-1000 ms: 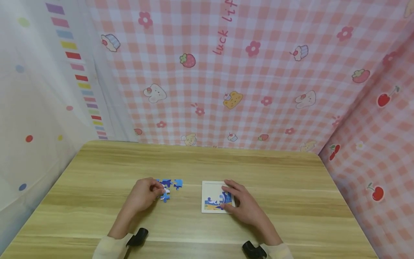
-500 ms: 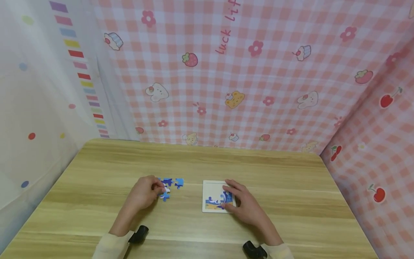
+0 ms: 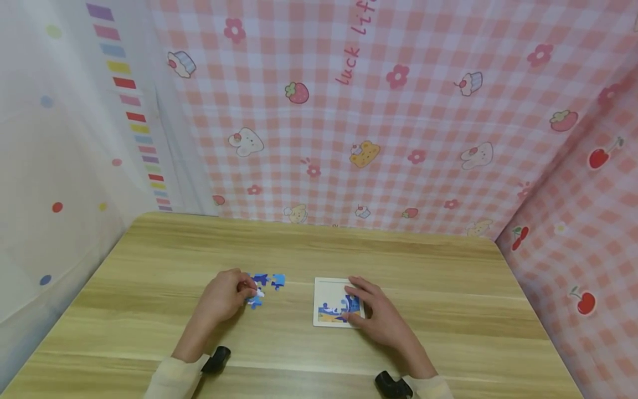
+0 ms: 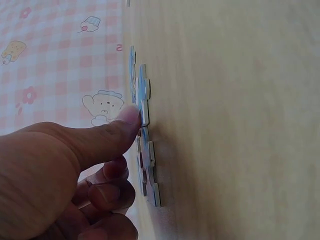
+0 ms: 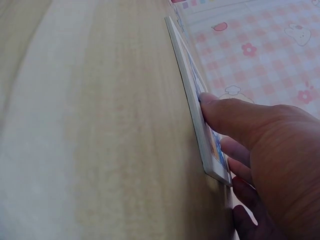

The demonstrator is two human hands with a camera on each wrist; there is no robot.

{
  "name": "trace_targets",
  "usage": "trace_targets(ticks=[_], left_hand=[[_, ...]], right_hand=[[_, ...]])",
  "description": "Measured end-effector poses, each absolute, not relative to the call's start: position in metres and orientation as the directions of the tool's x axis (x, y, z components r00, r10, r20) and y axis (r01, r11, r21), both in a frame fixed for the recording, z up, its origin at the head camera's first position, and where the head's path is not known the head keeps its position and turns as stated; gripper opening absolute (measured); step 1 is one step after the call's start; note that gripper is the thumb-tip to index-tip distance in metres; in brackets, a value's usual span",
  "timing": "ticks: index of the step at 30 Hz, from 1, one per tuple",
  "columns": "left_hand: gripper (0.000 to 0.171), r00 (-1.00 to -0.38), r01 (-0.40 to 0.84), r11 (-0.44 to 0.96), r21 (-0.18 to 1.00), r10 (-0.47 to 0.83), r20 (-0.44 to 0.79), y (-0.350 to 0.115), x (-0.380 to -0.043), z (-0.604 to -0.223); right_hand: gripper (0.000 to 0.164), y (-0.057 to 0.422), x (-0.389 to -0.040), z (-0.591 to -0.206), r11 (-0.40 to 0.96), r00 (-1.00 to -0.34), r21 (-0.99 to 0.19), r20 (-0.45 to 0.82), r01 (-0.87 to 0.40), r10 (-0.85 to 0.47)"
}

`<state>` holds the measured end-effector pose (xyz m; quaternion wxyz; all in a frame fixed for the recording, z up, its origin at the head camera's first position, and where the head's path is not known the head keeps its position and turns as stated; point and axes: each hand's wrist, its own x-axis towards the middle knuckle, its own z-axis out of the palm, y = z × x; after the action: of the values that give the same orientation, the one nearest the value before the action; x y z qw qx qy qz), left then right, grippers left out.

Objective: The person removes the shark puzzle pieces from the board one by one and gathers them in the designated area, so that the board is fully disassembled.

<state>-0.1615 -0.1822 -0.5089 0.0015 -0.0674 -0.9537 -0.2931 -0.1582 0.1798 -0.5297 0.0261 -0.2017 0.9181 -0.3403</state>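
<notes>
Several loose blue and white jigsaw pieces (image 3: 278,281) lie together left of the table's middle. My left hand (image 3: 224,296) is bent over them, thumb and fingertips close together at a jigsaw piece (image 4: 143,95); the index fingertip is hidden in the left wrist view. To the right lies a square white puzzle tray (image 3: 324,288), with fitted pieces (image 3: 329,315) along its bottom and right side. My right hand (image 3: 379,313) rests over the tray's right side, the thumb on its face and the fingers relaxed and spread.
The wooden table (image 3: 299,354) bears everything. Behind it hangs a pink checked curtain (image 3: 329,122), and a white dotted sheet (image 3: 65,166) hangs at the left. Black wrist devices (image 3: 216,360) sit at both cuffs.
The head view has shifted slightly, so the scene sits a little further right. Both hands keep their places at the loose pieces and the tray.
</notes>
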Motion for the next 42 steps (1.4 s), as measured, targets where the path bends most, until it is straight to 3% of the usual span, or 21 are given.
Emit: trace_targets(ticks=[29, 37, 42], left_hand=[[0.005, -0.990, 0.138, 0.778, 0.613, 0.120, 0.071, -0.177, -0.161, -0.505], [0.006, -0.963, 0.271, 0.705, 0.655, 0.204, 0.179, -0.147, -0.156, -0.498], [0.007, -0.952, 0.299, 0.675, 0.675, 0.253, 0.170, -0.120, -0.155, -0.498]], right_hand=[[0.059, 0.185, -0.161, -0.527, 0.673, -0.909, -0.660, 0.036, -0.334, -0.416], [0.066, 0.187, -0.163, -0.527, 0.686, -0.914, -0.653, 0.023, -0.321, -0.406], [0.064, 0.186, -0.161, -0.528, 0.729, -0.923, -0.591, 0.070, -0.345, -0.380]])
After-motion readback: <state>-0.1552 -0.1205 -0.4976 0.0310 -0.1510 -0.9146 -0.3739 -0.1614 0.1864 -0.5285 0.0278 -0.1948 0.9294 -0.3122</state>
